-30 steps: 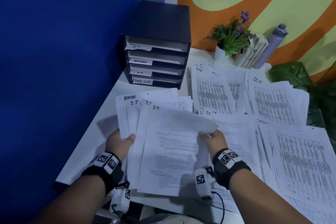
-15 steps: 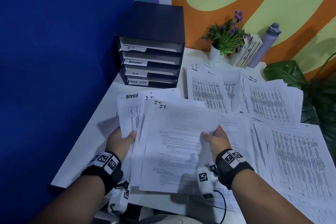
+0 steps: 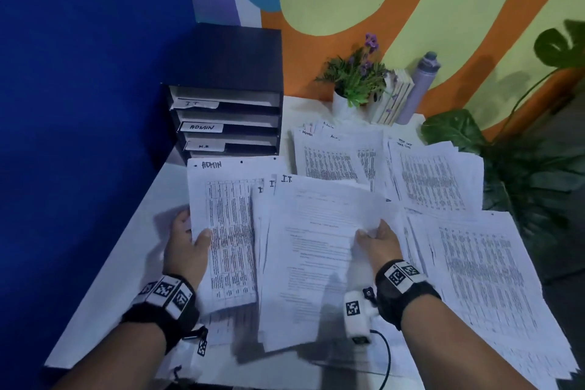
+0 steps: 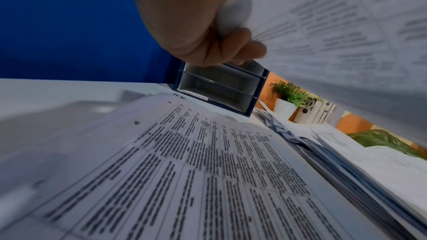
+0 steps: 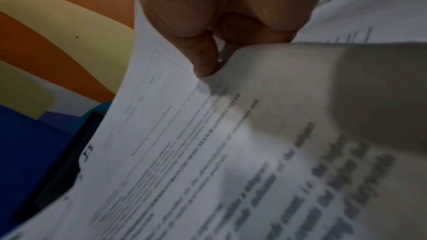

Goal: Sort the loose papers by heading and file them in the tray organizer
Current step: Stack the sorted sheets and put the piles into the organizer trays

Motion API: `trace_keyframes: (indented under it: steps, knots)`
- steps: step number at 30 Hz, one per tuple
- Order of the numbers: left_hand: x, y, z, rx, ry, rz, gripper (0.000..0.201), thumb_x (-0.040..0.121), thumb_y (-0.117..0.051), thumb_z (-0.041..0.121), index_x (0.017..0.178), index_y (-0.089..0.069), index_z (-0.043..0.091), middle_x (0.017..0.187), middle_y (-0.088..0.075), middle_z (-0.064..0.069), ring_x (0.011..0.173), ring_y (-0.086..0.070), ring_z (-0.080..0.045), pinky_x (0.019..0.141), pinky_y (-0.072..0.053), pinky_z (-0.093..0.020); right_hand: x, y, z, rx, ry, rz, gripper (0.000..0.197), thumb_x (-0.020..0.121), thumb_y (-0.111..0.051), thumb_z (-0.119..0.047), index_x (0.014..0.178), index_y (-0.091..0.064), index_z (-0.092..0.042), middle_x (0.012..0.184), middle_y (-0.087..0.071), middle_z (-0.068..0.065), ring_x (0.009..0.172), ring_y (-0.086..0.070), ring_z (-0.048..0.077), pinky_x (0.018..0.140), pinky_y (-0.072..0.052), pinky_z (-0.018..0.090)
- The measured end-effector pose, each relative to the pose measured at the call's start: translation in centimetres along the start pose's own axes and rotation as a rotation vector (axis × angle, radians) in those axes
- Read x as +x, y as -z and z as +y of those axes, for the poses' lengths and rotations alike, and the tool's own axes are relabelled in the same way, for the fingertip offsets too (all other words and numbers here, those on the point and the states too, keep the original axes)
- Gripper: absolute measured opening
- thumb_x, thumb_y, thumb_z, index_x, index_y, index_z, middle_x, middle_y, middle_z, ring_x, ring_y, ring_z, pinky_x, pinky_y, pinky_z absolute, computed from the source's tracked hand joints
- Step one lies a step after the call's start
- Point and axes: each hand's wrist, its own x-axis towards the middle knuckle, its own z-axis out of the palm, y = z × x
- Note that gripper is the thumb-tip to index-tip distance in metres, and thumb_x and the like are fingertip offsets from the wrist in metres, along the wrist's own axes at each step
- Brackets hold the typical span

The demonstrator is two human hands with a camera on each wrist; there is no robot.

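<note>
Watching this remotely and here's what worries me, left to right. The tray organizer [image 3: 228,123] sits at the back left of the table [image 3: 126,231], slots labelled I.T., ADMIN, H.R. My left hand [image 3: 186,247] is pinching a fanned bunch with an ADMIN sheet [image 3: 221,231] on the outside and I.T. ones behind, so that one could get filed in the wrong slot. My right hand [image 3: 378,241] pinches the edge of the top I.T. sheet [image 3: 316,247], I think just one, it's blurry. A loose grip could drop it onto the loose piles [image 3: 443,199] at right.
</note>
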Motion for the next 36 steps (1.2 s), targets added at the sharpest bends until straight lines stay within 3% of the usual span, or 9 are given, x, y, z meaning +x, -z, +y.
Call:
trace_keyframes:
  steps: [6, 11, 15, 18, 20, 23, 27, 29, 36]
  knots:
    - [0.2, -0.9, 2.9, 0.028, -0.077, 0.089, 0.033, 0.099, -0.052, 0.013, 0.132, -0.049, 0.017, 0.121, -0.064, -0.008, 0.097, -0.059, -0.024, 0.082, -0.046, -0.034, 1.2, 4.5, -0.3, -0.318, 0.051, 0.196, 0.039, 0.093, -0.05, -0.005, 0.133, -0.049, -0.007, 0.125, -0.059, 0.015, 0.11, -0.058, 0.032, 0.091, -0.045, 0.032]
    - [0.3, -2.1, 6.2, -0.059, -0.149, 0.197, 0.018, 0.101, -0.048, 0.018, 0.119, -0.052, 0.016, 0.104, -0.06, -0.003, 0.091, -0.056, -0.023, 0.081, -0.043, -0.034, 0.7, 4.9, -1.0, -0.383, 0.182, 0.111, 0.071, 0.088, -0.055, 0.004, 0.15, -0.027, -0.016, 0.149, -0.028, 0.01, 0.135, -0.035, 0.025, 0.109, -0.032, 0.033]
    - [0.1, -4.3, 8.1, -0.124, -0.184, 0.174, 0.006, 0.1, -0.05, 0.017, 0.106, -0.05, 0.017, 0.098, -0.061, -0.002, 0.088, -0.058, -0.021, 0.078, -0.044, -0.032, -0.7, 3.1, -2.8, -0.183, 0.237, -0.225, 0.027, 0.094, -0.06, -0.022, 0.119, -0.049, -0.026, 0.139, -0.043, -0.004, 0.13, -0.042, 0.012, 0.109, -0.033, 0.031]
    - [-0.3, -6.6, 7.8, -0.129, -0.157, 0.089, 0.006, 0.1, -0.051, 0.015, 0.104, -0.051, 0.018, 0.095, -0.063, 0.001, 0.088, -0.061, -0.023, 0.081, -0.05, -0.036, -1.0, 1.9, -3.5, 0.026, 0.223, -0.386, 0.013, 0.094, -0.06, -0.024, 0.091, -0.047, -0.027, 0.113, -0.057, -0.008, 0.096, -0.059, 0.01, 0.087, -0.045, 0.028]
    - [-0.8, -8.1, 7.0, -0.134, -0.143, 0.019, 0.01, 0.099, -0.052, 0.018, 0.108, -0.052, 0.023, 0.099, -0.066, 0.003, 0.093, -0.064, -0.023, 0.085, -0.054, -0.042, -0.7, 1.5, -3.7, 0.013, 0.242, -0.332, 0.021, 0.094, -0.057, -0.013, 0.081, -0.05, -0.029, 0.09, -0.057, -0.001, 0.072, -0.055, 0.016, 0.067, -0.047, 0.028]
    - [-1.8, -10.5, 5.5, -0.078, -0.1, -0.125, 0.034, 0.1, -0.053, 0.021, 0.132, -0.046, 0.027, 0.112, -0.064, 0.004, 0.099, -0.064, -0.019, 0.082, -0.054, -0.037, 0.7, 2.4, -3.9, -0.1, 0.25, -0.124, 0.033, 0.093, -0.047, 0.002, 0.085, -0.061, -0.026, 0.104, -0.06, -0.001, 0.068, -0.059, 0.016, 0.057, -0.05, 0.022]
    - [-2.3, -13.2, 2.1, 0.233, -0.082, -0.316, 0.053, 0.095, -0.06, 0.022, 0.145, -0.04, 0.023, 0.145, -0.04, -0.005, 0.13, -0.045, -0.024, 0.109, -0.039, -0.044, 3.9, 4.8, -4.6, -0.142, 0.157, -0.143, 0.058, 0.087, -0.049, 0.016, 0.134, -0.053, -0.017, 0.132, -0.038, -0.005, 0.109, -0.054, 0.014, 0.083, -0.058, 0.032]
    - [-2.3, -13.8, 0.6, 0.42, -0.1, -0.367, 0.048, 0.094, -0.062, 0.025, 0.14, -0.049, 0.02, 0.154, -0.03, -0.007, 0.139, -0.035, -0.024, 0.115, -0.031, -0.04, 6.2, 5.4, -4.9, -0.221, 0.148, -0.143, 0.064, 0.083, -0.053, 0.02, 0.136, -0.053, -0.016, 0.14, -0.036, 0.001, 0.125, -0.046, 0.022, 0.094, -0.054, 0.041]
    - [-1.0, -12.4, -2.4, 0.704, -0.079, -0.282, 0.052, 0.094, -0.058, 0.036, 0.144, -0.043, 0.032, 0.163, -0.012, 0.0, 0.15, -0.009, -0.023, 0.12, -0.019, -0.047, 13.2, 4.8, -5.4, -0.453, 0.162, -0.042, 0.046, 0.087, -0.055, 0.011, 0.127, -0.062, -0.012, 0.144, -0.043, 0.012, 0.092, -0.062, 0.024, 0.073, -0.055, 0.028]
